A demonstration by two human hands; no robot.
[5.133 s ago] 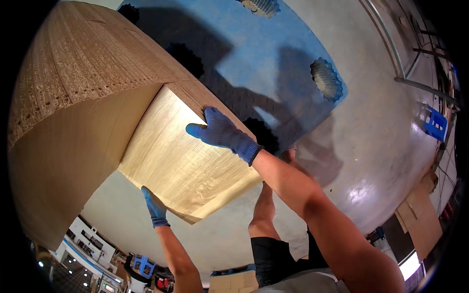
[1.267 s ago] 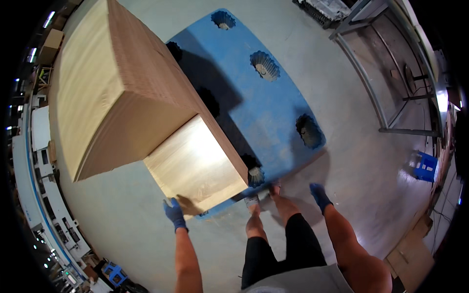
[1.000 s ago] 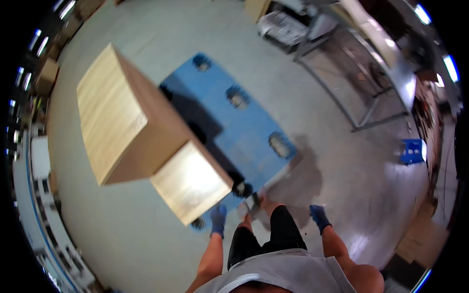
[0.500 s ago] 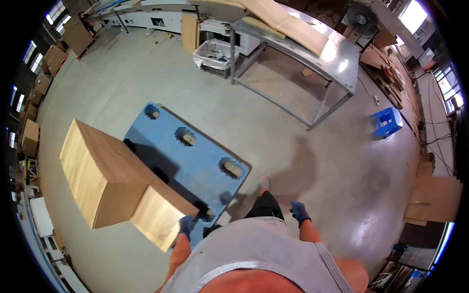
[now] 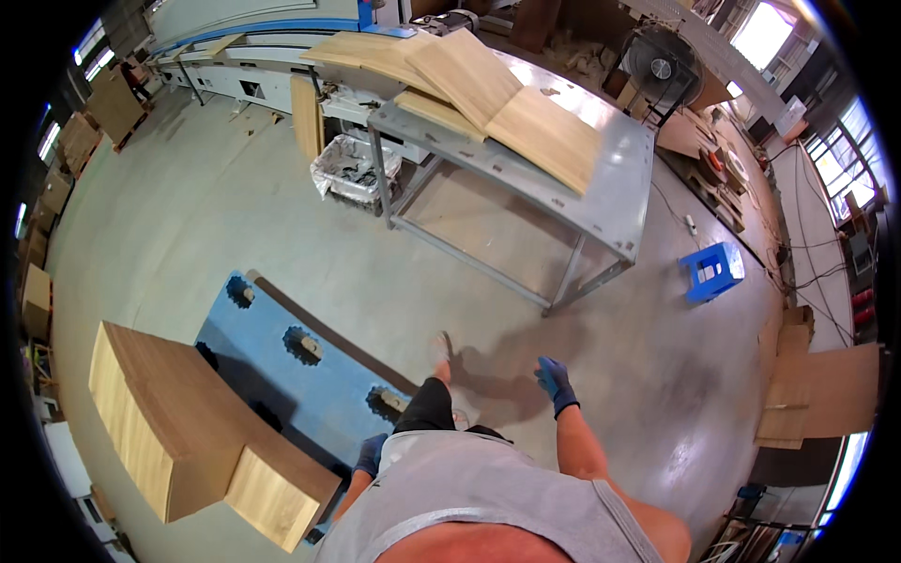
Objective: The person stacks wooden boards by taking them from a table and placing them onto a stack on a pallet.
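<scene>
Glossy grey floor [image 5: 235,206], metal table [image 5: 615,169], blue stool [image 5: 728,259], bright window [image 5: 762,38].

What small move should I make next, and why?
Probably take a step toward the grey metal table ahead: flat, light wood-grain boards lie on it, seemingly beyond arm's reach, and your blue-gloved right hand hangs well short of them, apparently holding nothing.

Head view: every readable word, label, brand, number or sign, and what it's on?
None readable.
Wood-grain panel stack, blue pallet, blue stool: no lettering visible.
Fan hub: too small to tell.
Brown box, left rim: too small to tell.
</scene>
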